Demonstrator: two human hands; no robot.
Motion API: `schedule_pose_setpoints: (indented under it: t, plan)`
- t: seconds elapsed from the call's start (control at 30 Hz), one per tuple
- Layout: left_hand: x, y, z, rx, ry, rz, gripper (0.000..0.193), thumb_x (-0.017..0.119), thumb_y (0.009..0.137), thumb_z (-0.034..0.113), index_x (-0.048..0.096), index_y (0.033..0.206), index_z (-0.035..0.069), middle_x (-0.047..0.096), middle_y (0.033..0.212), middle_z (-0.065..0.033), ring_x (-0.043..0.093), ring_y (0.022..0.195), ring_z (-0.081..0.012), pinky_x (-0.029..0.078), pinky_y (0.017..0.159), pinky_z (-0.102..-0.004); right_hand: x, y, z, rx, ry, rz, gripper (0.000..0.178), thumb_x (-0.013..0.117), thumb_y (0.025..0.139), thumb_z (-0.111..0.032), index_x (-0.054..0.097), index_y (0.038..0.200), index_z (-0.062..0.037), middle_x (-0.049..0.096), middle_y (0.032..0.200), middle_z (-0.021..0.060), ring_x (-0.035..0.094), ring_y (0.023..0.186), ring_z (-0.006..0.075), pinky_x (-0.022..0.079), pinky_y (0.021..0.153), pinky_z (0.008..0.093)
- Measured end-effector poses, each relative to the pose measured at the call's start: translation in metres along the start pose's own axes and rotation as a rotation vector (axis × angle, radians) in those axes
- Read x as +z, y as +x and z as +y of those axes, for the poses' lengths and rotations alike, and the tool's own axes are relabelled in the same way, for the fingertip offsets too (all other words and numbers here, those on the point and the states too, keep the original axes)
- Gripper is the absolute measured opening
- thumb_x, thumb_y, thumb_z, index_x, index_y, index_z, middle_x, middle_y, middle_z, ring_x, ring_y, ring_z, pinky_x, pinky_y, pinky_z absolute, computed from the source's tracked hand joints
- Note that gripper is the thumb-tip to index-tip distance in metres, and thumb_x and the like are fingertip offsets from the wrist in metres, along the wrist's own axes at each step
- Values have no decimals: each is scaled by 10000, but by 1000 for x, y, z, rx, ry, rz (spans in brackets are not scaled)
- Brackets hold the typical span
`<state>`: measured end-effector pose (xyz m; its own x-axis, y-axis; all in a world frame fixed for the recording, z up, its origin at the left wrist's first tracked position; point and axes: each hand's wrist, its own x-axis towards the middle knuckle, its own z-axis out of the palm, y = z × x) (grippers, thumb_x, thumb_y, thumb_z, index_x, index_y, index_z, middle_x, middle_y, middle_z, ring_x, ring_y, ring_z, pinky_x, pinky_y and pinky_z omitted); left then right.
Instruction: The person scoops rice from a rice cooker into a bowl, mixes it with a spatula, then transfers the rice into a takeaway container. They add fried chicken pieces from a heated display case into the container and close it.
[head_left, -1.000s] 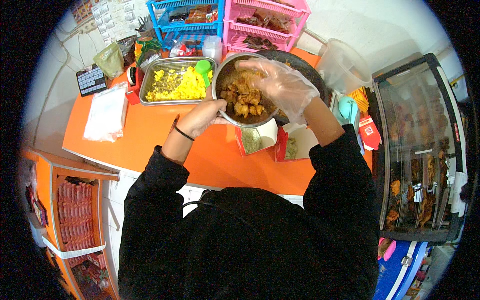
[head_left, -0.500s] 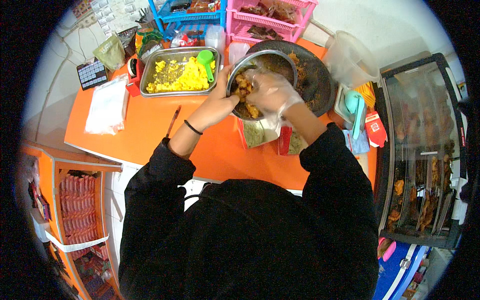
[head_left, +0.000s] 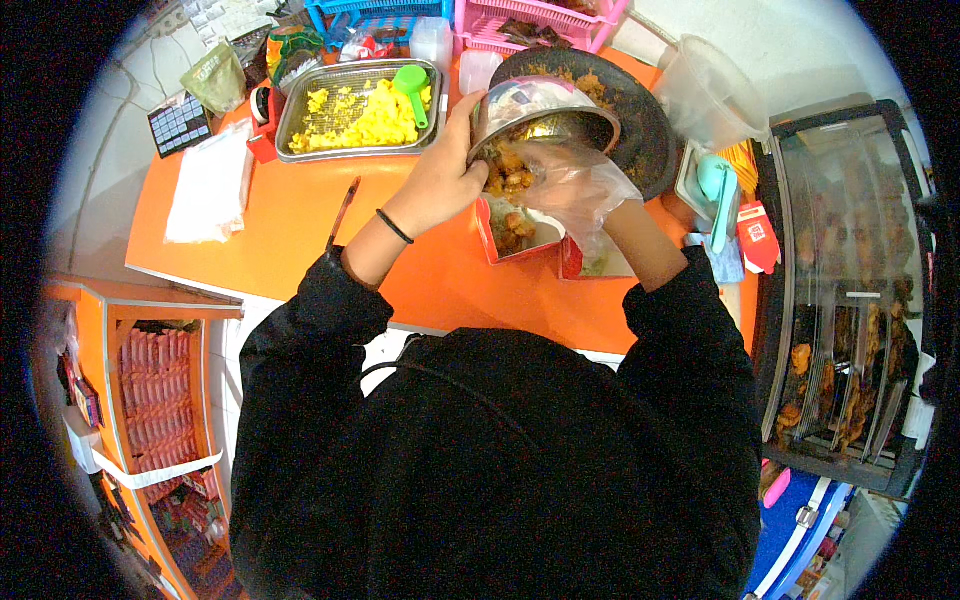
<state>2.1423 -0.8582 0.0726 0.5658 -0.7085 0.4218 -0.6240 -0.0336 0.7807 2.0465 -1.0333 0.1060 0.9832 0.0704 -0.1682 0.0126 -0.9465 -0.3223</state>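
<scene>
My left hand (head_left: pixel 448 180) grips the left rim of a metal mixing bowl (head_left: pixel 545 95), which is tipped with its mouth toward me. Brown sauced food pieces (head_left: pixel 513 180) gather at the bowl's lower lip. Inside the mouth is my right hand (head_left: pixel 575 190), in a loose clear plastic glove; its fingers are hidden by the bowl and blurred. Below the lip stands an open red and white paper food box (head_left: pixel 487 232) with brown pieces in it. A second such box (head_left: pixel 572 262) sits beside it, partly covered by my right wrist, with something pale green inside.
A metal tray (head_left: pixel 290 150) of yellow scrambled egg with a green scoop (head_left: pixel 411 85) lies left of the bowl. Behind the bowl is a large dark stone mortar (head_left: pixel 650 150). Clear plastic bags (head_left: pixel 210 190) and a pen (head_left: pixel 345 208) lie left. A glass display case (head_left: pixel 840 250) stands right.
The bowl has tilted from nearly upright toward me, showing its outer wall. Brown pieces now lie in the left box. My gloved hand has moved slightly right and down.
</scene>
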Motion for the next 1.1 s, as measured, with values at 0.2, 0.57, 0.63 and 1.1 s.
schedule_pose_setpoints:
  t: [0.2, 0.57, 0.63, 1.1]
  plan:
    - [3, -5, -2, -81, -164, -58, 804, 426, 723, -136, 133, 1448, 51, 275, 1437, -224, 225, 1395, -307, 207, 1130, -359, -36, -19, -16, 177, 22, -108, 632, 664, 740, -360, 502, 1307, -131, 541, 1296, 131, 493, 1220, 282, 377, 1035, 368]
    - [-1, -5, -3, -28, -61, -14, 751, 459, 746, -74, 161, 1422, 58, 371, 1331, -265, 382, 1280, -384, 322, 1053, -398, 35, 19, 19, -318, 295, 239, 405, 589, 715, 8, 610, 1112, -71, 605, 1126, 144, 558, 1080, 284, 430, 959, 344]
    - [-3, -6, -3, -35, -52, -12, 751, 458, 745, -72, 161, 1423, 57, 367, 1333, -264, 375, 1282, -385, 319, 1055, -398, 33, 8, 17, -349, 194, 132, 338, 636, 694, -19, 640, 1031, -45, 644, 1017, 136, 615, 959, 287, 481, 878, 357]
    - [3, -7, -14, -10, -124, 11, 739, 451, 756, -66, 147, 1423, 30, 322, 1390, -259, 362, 1317, -366, 315, 1077, -389, 29, 6, 10, -356, -226, 428, 370, 506, 826, -105, 572, 1186, -53, 576, 1205, 157, 510, 1183, 315, 396, 1023, 416]
